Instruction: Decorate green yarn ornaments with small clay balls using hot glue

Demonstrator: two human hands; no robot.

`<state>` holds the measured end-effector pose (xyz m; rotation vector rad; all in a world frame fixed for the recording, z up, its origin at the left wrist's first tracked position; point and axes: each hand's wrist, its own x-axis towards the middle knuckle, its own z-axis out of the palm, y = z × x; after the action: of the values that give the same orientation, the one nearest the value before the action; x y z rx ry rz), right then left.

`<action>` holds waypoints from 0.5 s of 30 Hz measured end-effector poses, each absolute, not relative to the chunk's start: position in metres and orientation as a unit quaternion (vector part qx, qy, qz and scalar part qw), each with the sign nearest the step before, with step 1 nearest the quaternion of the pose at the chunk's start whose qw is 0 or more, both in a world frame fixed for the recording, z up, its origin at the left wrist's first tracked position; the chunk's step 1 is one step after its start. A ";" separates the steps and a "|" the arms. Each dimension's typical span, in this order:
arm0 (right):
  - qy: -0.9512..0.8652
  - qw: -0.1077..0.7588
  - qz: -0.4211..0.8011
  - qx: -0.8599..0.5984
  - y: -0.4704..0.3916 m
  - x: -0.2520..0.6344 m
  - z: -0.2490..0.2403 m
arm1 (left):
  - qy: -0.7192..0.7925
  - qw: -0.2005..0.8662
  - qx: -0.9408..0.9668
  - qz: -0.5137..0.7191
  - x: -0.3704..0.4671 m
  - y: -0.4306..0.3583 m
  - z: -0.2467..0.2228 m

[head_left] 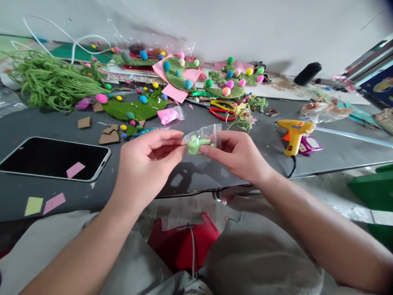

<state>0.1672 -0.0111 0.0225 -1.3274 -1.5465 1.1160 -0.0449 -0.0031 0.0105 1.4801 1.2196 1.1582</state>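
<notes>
Both hands, left (147, 159) and right (236, 153), pinch 1 small clear bag (202, 139) of green bits above the grey table (331, 151).

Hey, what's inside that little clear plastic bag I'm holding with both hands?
Inside the clear plastic bag is a light green lump, pinched between your left hand and right hand. Your fingertips cover both ends of the bag, so anything else in it stays hidden.

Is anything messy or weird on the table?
Yes. Cardboard scraps and loose pompoms lie scattered on the table, and a pink paper scrap lies on the phone. Both hands, left hand and right hand, hold a small plastic bag.
</notes>
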 end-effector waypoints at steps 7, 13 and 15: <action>-0.568 0.444 0.407 -0.561 -0.011 0.163 0.025 | 0.475 0.463 0.543 0.514 -0.043 -0.003 0.009; -0.553 0.448 0.421 -0.562 -0.010 0.167 0.024 | 0.467 0.465 0.545 0.518 -0.044 -0.001 0.006; -0.552 0.449 0.425 -0.559 -0.010 0.167 0.024 | 0.473 0.478 0.545 0.501 -0.046 0.001 0.004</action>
<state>0.1673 -0.0101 0.0239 -1.3826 -1.3664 1.0512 -0.0457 0.0007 0.0043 1.3299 1.1561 1.2236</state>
